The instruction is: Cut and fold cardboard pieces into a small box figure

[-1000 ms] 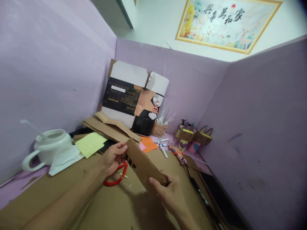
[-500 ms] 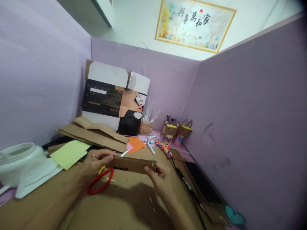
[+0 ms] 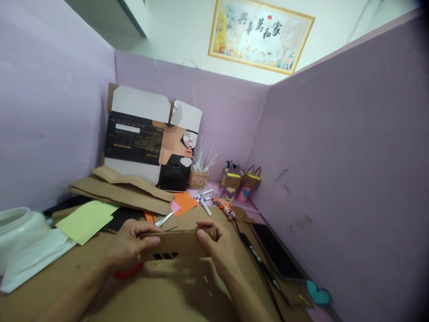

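A strip of brown cardboard (image 3: 181, 245) with black printed marks spans the space between my two hands, held above the table. My left hand (image 3: 134, 239) pinches its left end, thumb on the near face and fingers behind. At the other end, my right hand (image 3: 216, 243) grips the strip's upper right part between thumb and fingers. Behind and below the strip lie red-handled scissors (image 3: 129, 271); their blades show past its top edge and the strip hides their middle.
Folded cardboard (image 3: 124, 192) and yellow-green paper (image 3: 85, 219) lie at the left, beside a white jar (image 3: 23, 232). A soldering-iron-like tool (image 3: 258, 257) and a dark tablet (image 3: 276, 250) are on the right. Markers (image 3: 205, 205) and cardboard figures (image 3: 232, 183) stand farther back.
The cardboard strip has come lower and tilted, showing more of its printed face. My right hand has shifted its fingers onto the top edge. The view has swung slightly right.
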The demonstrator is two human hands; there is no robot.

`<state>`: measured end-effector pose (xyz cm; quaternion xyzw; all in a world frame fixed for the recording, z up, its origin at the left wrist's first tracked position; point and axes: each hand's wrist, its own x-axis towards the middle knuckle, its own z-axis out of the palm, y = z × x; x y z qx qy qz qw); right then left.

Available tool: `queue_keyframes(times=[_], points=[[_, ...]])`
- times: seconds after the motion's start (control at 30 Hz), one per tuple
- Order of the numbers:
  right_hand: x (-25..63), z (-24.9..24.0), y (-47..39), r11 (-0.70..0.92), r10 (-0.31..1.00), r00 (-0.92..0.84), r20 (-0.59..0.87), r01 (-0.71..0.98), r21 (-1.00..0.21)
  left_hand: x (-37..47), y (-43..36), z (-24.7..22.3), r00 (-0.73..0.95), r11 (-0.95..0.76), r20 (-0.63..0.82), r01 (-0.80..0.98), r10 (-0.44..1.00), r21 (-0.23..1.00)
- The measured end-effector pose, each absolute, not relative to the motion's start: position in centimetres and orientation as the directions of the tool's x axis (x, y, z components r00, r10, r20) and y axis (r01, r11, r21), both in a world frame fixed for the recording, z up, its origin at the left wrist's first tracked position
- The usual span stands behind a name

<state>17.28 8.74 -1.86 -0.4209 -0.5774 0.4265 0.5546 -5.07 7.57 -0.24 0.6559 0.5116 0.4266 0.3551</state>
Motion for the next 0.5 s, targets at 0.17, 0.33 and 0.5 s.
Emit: queue_keyframes(times=[0.17, 0.33, 0.5], points=[[16.9, -1.9, 8.7, 0.321, 0.935, 0.114, 0.336, 0.126, -0.939, -4.5, 7.5, -0.4, 0.137, -0.231, 0.192, 0.38, 0.972, 0.896], [17.0, -2.8, 9.0, 0.315, 0.921, 0.134, 0.365, 0.292, -0.903, -4.4, 7.5, -0.2, 0.13, -0.216, 0.18, 0.38, 0.975, 0.899], [17.7, -2.9, 9.8, 0.211, 0.939, 0.261, 0.222, 0.07, -0.975, -4.5, 7.4, -0.1, 0.137, -0.172, 0.131, 0.354, 0.982, 0.919]])
